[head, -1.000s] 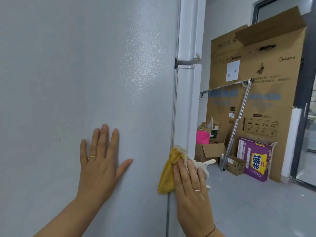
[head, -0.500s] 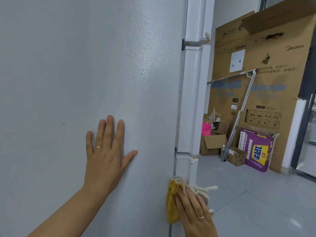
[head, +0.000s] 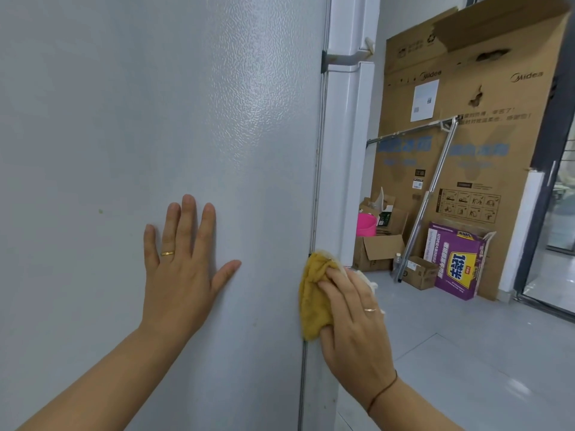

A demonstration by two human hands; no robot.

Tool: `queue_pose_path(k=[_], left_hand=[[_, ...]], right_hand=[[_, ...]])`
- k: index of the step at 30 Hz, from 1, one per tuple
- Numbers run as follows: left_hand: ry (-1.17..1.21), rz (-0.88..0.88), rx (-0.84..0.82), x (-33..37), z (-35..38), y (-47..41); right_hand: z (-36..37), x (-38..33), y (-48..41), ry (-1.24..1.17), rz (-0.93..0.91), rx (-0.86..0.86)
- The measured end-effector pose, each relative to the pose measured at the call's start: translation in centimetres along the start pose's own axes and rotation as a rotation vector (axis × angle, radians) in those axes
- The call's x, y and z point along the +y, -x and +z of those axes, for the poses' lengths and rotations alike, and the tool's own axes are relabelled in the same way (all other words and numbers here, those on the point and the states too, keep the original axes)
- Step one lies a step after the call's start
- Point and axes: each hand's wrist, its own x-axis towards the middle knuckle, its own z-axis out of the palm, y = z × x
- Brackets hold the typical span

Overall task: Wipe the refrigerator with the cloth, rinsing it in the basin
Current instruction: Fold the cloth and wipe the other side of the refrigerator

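Note:
The refrigerator (head: 193, 119) fills the left of the head view as a pale, textured side panel, with its white door edge (head: 348, 150) to the right. My left hand (head: 180, 269) lies flat on the panel, fingers straight and spread. A yellow and white cloth (head: 314, 300) is pressed against the refrigerator's front corner seam by my right hand (head: 354, 321), whose straight fingers lie over it. The basin is not in view.
A tall cardboard appliance box (head: 485, 126) leans on the far wall. At its foot stand a purple box (head: 457, 259), small open cartons (head: 376, 250), a pink bucket (head: 365, 223) and a leaning metal pole (head: 429, 197). Grey floor tiles (head: 466, 353) spread on the right.
My right hand slid the cloth down the corner seam, then back up to about mid height. My left hand stayed flat on the panel.

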Motion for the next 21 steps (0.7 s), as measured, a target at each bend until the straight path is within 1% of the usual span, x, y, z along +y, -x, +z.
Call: queue_pose_path(k=[6,9,11,13,15,18,21], left_hand=[[0.001,0.005,-0.004,0.0,0.0,0.0],[-0.007,0.003,-0.020,-0.1,0.2,0.0],[-0.006,-0.003,-0.031,-0.1,0.3,0.0],[-0.006,-0.005,-0.037,-0.1,0.4,0.0],[-0.002,-0.002,-0.039,-0.1,0.4,0.0],[0.012,-0.022,-0.039,0.1,0.7,1.3],[0.028,-0.040,-0.042,0.3,1.2,3.8]], right_hand=[[-1.1,0.9,-0.1,-0.026,0.021,0.057],[-0.8,0.3,1.0,0.018,0.088,0.085],[0.1,-0.5,1.9,0.121,0.047,0.051],[1.4,-0.8,2.4,0.231,-0.042,-0.040],[2.4,-0.9,2.5,0.306,-0.060,-0.095],[3.3,-1.2,3.4,0.328,-0.010,-0.112],[4.2,-1.4,6.3,0.314,-0.020,-0.117]])
